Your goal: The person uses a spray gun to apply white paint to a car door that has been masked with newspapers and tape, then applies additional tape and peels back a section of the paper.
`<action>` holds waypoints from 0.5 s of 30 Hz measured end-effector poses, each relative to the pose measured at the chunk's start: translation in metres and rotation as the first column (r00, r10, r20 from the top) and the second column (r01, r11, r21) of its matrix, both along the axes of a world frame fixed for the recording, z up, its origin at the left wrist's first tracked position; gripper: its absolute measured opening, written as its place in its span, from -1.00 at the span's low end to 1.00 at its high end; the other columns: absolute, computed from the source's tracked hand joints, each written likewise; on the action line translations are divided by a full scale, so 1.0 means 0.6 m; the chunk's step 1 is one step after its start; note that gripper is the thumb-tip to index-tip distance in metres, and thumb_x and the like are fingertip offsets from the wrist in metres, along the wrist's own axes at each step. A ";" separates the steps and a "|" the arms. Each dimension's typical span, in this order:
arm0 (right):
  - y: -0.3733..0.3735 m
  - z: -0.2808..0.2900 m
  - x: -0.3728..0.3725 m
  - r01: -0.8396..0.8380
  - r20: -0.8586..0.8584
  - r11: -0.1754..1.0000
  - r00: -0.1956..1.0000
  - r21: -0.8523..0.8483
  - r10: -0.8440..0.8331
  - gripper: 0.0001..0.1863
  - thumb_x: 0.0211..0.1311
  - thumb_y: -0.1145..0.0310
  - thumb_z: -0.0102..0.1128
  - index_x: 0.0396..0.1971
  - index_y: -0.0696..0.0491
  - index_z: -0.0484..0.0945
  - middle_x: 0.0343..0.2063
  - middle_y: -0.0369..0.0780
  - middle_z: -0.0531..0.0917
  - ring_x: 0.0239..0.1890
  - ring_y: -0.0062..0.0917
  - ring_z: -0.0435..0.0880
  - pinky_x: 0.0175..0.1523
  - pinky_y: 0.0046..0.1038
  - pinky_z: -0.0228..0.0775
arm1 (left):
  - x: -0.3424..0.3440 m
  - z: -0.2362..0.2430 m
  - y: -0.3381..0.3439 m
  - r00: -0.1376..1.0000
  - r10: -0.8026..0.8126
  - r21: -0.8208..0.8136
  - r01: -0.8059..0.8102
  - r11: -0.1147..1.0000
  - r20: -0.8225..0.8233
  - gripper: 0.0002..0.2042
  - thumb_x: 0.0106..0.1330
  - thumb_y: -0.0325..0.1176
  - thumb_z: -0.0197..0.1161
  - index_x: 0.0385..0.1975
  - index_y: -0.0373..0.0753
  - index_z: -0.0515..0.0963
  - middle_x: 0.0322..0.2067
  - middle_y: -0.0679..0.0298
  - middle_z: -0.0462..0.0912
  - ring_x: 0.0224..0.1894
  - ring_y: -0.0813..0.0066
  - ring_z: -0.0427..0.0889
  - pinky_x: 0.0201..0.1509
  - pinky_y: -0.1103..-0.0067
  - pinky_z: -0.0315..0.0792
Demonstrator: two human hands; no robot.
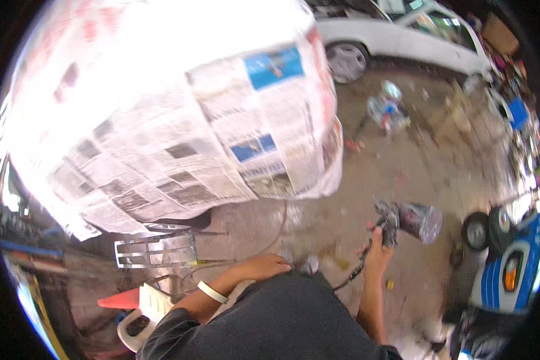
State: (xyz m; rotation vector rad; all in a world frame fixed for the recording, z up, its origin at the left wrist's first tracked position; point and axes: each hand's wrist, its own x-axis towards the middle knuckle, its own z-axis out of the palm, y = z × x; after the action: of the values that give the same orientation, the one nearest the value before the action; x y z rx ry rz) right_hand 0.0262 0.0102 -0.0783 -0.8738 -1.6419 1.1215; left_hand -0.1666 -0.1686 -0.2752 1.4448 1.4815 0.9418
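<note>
My right hand (377, 254) is closed around the handle of a paint spray gun (387, 223), held out to the right of my body. A stained cylindrical cup (425, 222) is attached to the gun and points right. From below the handle a dark hose (349, 278) runs back toward my lap. My left hand (263, 266) lies flat near my lap, holding nothing that I can see; a pale band circles that wrist. In front of me and to the left stands a large bulky form masked with newspaper sheets (216, 138), apart from both hands.
A white car (396, 39) stands at the far right. Bags and litter (389, 111) lie on the stained floor (318, 222). A blue and white vehicle (510, 270) is at right. A metal frame (156, 249), a cream plastic chair (155, 303) and an air line (279, 231) are at left.
</note>
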 end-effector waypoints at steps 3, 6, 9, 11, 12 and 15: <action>-0.005 -0.039 0.075 0.118 -0.007 0.990 0.993 -0.078 -0.119 -0.66 0.48 0.20 0.09 0.03 0.16 0.47 -0.19 -0.20 0.68 -0.65 -0.69 0.44 -0.64 -0.53 0.44 | 0.077 0.025 0.045 0.959 -0.187 0.098 0.170 0.981 0.214 -0.46 0.53 0.02 0.02 0.24 -0.32 0.45 0.21 0.03 0.52 0.27 0.22 0.47 0.34 0.40 0.32; -0.033 -0.057 0.104 0.142 -0.050 0.980 0.987 -0.139 -0.151 -0.63 0.49 0.19 0.06 0.06 0.18 0.42 -0.21 -0.19 0.65 -0.65 -0.66 0.42 -0.64 -0.52 0.43 | 0.146 0.062 0.098 0.872 -0.369 0.159 0.334 0.929 0.321 -0.44 0.53 0.01 0.02 0.34 -0.29 0.34 0.25 0.10 0.48 0.31 0.23 0.43 0.35 0.41 0.31; -0.061 -0.054 0.118 0.118 -0.023 0.985 0.992 -0.130 -0.121 -0.63 0.49 0.19 0.06 0.06 0.17 0.39 -0.23 -0.19 0.65 -0.66 -0.65 0.42 -0.65 -0.52 0.40 | 0.199 0.092 0.141 0.676 -0.436 0.205 0.397 0.895 0.594 -0.48 0.54 -0.01 0.00 0.33 -0.23 0.34 0.20 0.20 0.49 0.29 0.34 0.44 0.35 0.40 0.31; -0.078 -0.035 0.118 0.091 0.045 0.993 0.995 -0.078 -0.088 -0.64 0.49 0.19 0.06 0.05 0.16 0.38 -0.23 -0.19 0.65 -0.66 -0.64 0.43 -0.64 -0.53 0.38 | 0.224 0.105 0.169 0.521 -0.391 0.179 0.411 0.894 0.759 -0.58 0.53 -0.04 -0.01 0.21 -0.17 0.39 0.11 0.30 0.51 0.23 0.44 0.47 0.29 0.44 0.36; -0.087 -0.015 0.112 0.077 0.088 0.996 0.993 -0.041 -0.073 -0.65 0.49 0.19 0.06 0.04 0.16 0.38 -0.23 -0.19 0.65 -0.66 -0.64 0.43 -0.62 -0.54 0.38 | 0.235 0.099 0.187 0.464 -0.368 0.177 0.403 0.898 0.806 -0.66 0.52 -0.07 -0.02 0.10 -0.11 0.43 0.04 0.36 0.52 0.17 0.51 0.50 0.23 0.47 0.41; -0.093 0.034 0.097 -0.033 0.177 0.997 0.984 0.073 0.019 -0.66 0.49 0.20 0.06 0.02 0.17 0.39 -0.24 -0.19 0.65 -0.66 -0.64 0.46 -0.59 -0.58 0.36 | 0.241 0.123 0.194 0.319 -0.343 0.221 0.360 0.906 0.884 -0.76 0.54 -0.03 -0.07 -0.13 0.00 0.44 -0.16 0.50 0.51 0.02 0.64 0.54 0.18 0.45 0.45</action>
State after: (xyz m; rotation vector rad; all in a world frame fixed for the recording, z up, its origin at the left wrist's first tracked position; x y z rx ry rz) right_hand 0.0842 -0.0457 -0.0580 -0.9268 -1.8333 1.0163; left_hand -0.0221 -0.0524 -0.2012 0.8510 0.2857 1.1419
